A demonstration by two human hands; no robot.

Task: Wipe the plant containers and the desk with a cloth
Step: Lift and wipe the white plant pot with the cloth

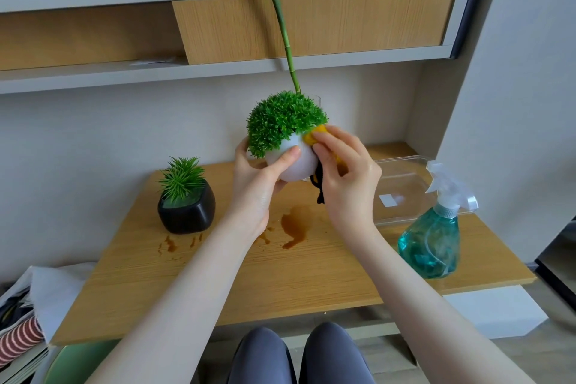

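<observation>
Wiping the white round pot (294, 165)

Left hand (255, 179) grips the pot's left side; right hand (346, 178) presses the yellow cloth (311, 136) against its right flank.

left hand (258, 178): raised, grip closed, thumb across front | right hand (346, 178): raised, fingers pressing
</observation>
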